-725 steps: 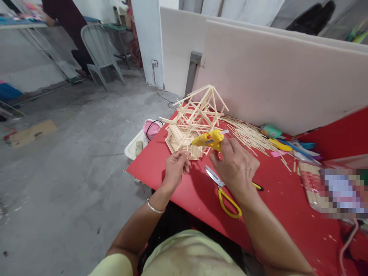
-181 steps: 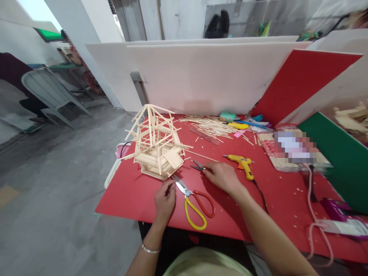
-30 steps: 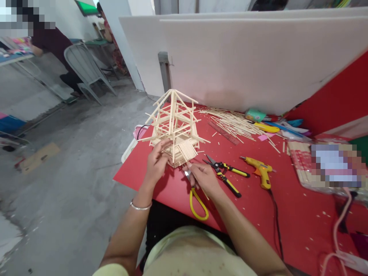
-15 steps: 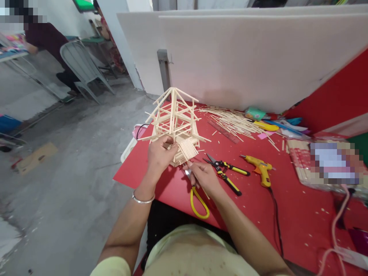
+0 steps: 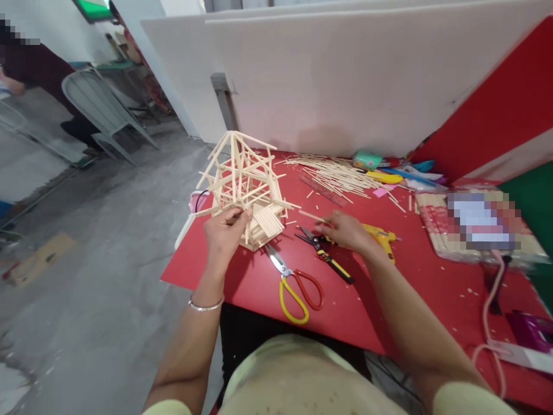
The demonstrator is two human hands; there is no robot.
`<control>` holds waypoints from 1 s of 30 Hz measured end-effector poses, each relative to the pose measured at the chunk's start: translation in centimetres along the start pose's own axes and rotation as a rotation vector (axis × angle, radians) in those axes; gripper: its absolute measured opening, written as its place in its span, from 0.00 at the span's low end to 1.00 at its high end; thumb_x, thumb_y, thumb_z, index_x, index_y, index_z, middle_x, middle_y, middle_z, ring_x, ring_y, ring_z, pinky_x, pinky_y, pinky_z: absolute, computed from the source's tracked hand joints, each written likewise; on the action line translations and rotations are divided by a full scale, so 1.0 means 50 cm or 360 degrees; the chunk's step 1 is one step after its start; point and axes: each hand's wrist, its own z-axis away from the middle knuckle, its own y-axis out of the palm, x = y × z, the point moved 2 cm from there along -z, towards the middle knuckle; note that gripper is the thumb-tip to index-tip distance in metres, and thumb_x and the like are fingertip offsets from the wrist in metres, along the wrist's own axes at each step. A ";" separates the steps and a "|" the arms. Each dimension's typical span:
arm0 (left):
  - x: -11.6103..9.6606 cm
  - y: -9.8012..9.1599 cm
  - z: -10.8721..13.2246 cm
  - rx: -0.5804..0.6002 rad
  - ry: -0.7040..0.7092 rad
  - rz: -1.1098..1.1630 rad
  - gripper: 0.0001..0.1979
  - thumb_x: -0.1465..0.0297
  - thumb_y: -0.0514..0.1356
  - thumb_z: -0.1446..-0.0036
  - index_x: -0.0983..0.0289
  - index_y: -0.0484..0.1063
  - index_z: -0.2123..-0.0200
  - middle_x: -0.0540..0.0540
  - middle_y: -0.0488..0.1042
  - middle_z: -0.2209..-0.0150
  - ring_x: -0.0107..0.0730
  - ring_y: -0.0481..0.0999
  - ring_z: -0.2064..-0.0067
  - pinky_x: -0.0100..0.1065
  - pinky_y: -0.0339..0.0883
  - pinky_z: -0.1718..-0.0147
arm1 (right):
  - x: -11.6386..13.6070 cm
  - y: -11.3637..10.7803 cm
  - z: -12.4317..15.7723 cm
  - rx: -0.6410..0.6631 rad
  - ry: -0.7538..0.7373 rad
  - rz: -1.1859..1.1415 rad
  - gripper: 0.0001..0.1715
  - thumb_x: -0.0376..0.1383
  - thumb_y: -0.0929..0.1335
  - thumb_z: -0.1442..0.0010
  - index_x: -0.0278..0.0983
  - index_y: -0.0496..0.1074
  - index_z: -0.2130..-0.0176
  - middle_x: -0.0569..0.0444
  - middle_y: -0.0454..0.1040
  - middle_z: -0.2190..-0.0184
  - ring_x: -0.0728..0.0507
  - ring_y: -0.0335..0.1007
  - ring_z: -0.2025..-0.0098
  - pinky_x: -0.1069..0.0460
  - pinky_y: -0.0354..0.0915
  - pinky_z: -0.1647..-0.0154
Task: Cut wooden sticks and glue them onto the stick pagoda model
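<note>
A pavilion-like frame of thin wooden sticks (image 5: 235, 167) stands on the red table (image 5: 254, 282). My left hand (image 5: 224, 230) pinches the near left part of this frame. A small panel of sticks side by side (image 5: 270, 222) leans at its front. To the right, my right hand (image 5: 345, 229) holds a thin wooden stick (image 5: 311, 216) between its fingertips, above the black and yellow cutters (image 5: 330, 259). Scissors with one red and one yellow handle (image 5: 283, 271) lie open near the table's front edge. Partly behind my right hand is the yellow glue gun (image 5: 384, 237).
Loose sticks (image 5: 334, 176) and a ruler (image 5: 322, 190) lie at the back. At the right are packaged sticks (image 5: 436, 225) and a pink cable (image 5: 492, 294). A white board (image 5: 345, 80) stands behind the table. A person (image 5: 38, 69) sits beside a chair (image 5: 95, 104) at the left.
My right hand has moved right, away from the frame, with a stick, uncovering the scissors. My left hand stays at the frame. The whole view has shifted slightly.
</note>
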 end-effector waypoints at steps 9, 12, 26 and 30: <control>0.000 0.000 -0.005 0.0040 0.0049 -0.0116 0.14 0.58 0.64 0.47 0.63 0.74 0.75 0.46 0.67 0.80 0.24 0.63 0.78 0.27 0.54 0.78 | 0.000 0.072 -0.166 0.0117 0.0106 -0.0112 0.16 0.44 0.73 0.48 0.33 0.79 0.67 0.50 0.79 0.71 0.47 0.70 0.71 0.55 0.60 0.70; -0.004 -0.004 -0.011 0.0114 0.0061 -0.0140 0.13 0.59 0.64 0.48 0.63 0.75 0.74 0.48 0.73 0.77 0.24 0.64 0.79 0.27 0.54 0.79 | 0.020 0.065 -0.169 0.0066 0.0134 -0.0113 0.22 0.50 0.73 0.48 0.33 0.79 0.66 0.47 0.80 0.68 0.44 0.73 0.66 0.54 0.62 0.65; -0.008 -0.005 -0.012 0.0275 -0.0043 0.0010 0.11 0.61 0.64 0.47 0.62 0.79 0.70 0.47 0.70 0.81 0.26 0.66 0.80 0.28 0.57 0.81 | 0.204 0.065 0.158 0.0411 -0.0084 -0.1445 0.23 0.53 0.63 0.36 0.37 0.73 0.60 0.56 0.74 0.78 0.50 0.65 0.80 0.56 0.61 0.78; -0.009 -0.006 -0.007 0.0242 -0.0056 0.0036 0.11 0.61 0.63 0.46 0.62 0.77 0.72 0.47 0.69 0.80 0.24 0.64 0.81 0.27 0.56 0.83 | 0.268 0.117 0.130 0.0382 -0.0067 -0.1629 0.20 0.51 0.63 0.37 0.37 0.69 0.64 0.56 0.75 0.79 0.51 0.65 0.82 0.57 0.60 0.81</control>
